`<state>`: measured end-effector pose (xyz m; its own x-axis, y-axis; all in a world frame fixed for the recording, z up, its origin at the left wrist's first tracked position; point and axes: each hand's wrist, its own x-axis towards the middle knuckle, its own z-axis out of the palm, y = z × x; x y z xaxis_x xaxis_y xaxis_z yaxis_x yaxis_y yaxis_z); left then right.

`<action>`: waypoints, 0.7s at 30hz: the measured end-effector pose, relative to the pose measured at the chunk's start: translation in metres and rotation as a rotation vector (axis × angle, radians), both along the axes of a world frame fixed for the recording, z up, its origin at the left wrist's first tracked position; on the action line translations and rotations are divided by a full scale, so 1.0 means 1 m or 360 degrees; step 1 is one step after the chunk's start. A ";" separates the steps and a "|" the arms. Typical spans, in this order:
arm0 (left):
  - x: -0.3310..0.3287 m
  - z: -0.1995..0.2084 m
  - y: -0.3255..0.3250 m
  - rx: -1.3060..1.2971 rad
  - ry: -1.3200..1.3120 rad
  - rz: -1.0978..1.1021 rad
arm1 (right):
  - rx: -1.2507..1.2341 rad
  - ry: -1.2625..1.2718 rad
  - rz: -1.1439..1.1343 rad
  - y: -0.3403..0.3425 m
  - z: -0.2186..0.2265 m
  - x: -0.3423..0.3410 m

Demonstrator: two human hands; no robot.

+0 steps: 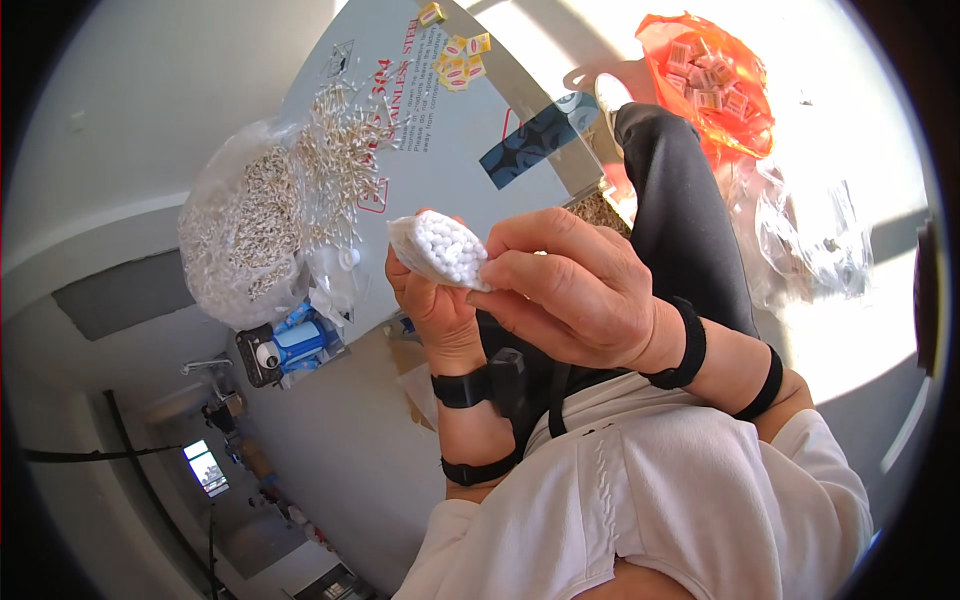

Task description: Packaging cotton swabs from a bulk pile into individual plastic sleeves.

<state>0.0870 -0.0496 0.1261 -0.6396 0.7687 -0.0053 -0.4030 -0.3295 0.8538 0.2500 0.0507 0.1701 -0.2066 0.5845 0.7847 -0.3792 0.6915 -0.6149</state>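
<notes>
A small clear bag packed with white-tipped cotton swabs [448,248] is held up in front of me, the tips facing up toward the camera. My left hand [436,312] wraps around the bag from below and behind, its fingers partly hidden by it. From the other side, my right hand [578,287] pinches the near edge of the bag between thumb and fingers. Beyond them, a heap of loose cotton swabs [345,150] spreads over a grey printed cardboard surface [440,180]. A large clear plastic bag [205,250] full of swabs lies to its left.
Several small yellow boxes [458,66] lie at the surface's far end. On the floor at right, an orange plastic bag [762,125] holds many small boxes. Crumpled clear plastic [815,235] lies nearer. A blue-and-black object [298,342] stands by the left edge.
</notes>
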 end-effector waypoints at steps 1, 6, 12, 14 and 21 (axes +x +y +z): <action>-0.002 -0.002 0.000 0.0000 0.0001 0.0002 | 0.0005 -0.0004 -0.0009 0.000 0.000 0.000; -0.004 -0.007 0.002 0.0259 -0.0093 -0.0272 | 0.0047 0.0038 -0.0035 -0.001 -0.001 -0.003; 0.012 0.006 0.007 0.0050 -0.0059 -0.0017 | 0.0044 0.0037 -0.0021 0.001 -0.004 -0.002; 0.011 0.005 0.006 0.0044 -0.0014 -0.0053 | 0.0060 0.0036 -0.0016 0.001 -0.004 -0.003; 0.011 0.000 0.009 0.0030 -0.0039 -0.0166 | 0.0132 -0.0012 -0.0080 0.001 -0.006 -0.003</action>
<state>0.0979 -0.0407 0.1266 -0.5561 0.8311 -0.0046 -0.4564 -0.3008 0.8374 0.2467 0.0513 0.1642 -0.1845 0.5276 0.8292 -0.3382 0.7581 -0.5576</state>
